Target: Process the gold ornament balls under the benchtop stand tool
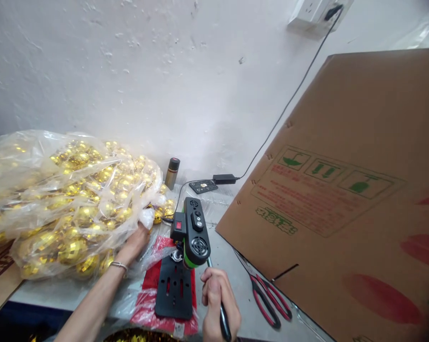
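Right grip wraps the black handle, beside the black machine.

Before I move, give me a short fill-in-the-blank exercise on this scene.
1. The left hand is at a clear bag of shiny balls coloured ____.
2. The right hand grips a handle whose lower end is coloured ____.
3. Under the machine's black base plate lies a plastic sheet coloured ____.
4. In this view, the scissors lie to the ____ of the right hand.

Missing words: gold; black; red; right.
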A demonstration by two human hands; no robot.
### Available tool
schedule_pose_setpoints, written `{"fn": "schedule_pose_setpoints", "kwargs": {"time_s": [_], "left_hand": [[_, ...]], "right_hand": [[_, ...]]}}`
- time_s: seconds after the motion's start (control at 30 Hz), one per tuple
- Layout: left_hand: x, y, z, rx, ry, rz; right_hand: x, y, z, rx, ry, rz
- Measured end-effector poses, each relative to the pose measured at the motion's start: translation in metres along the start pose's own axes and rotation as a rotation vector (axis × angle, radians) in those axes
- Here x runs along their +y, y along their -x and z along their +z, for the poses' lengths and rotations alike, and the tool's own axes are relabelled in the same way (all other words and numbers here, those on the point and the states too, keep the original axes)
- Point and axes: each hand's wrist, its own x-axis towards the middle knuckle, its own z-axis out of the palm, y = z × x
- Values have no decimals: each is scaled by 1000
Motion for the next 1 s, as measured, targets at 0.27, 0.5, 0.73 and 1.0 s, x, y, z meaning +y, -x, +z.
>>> {"fn": "schedule_pose_setpoints", "kwargs": {"time_s": [0.27,0.5,0.73,1.0], "left_hand": [[24,53,-8,-163,237,-61],[43,115,28,-226,698,-277],[42,134,40,-221,379,-81],[52,144,49,-155,218,124]], "right_hand": [[-24,-32,-5,-114,56,-181],[-41,-41,1,-88,81,-216],[-32,-36,-3,-116,61,-246],[-32,-33,-4,-134,65,-269]]}}
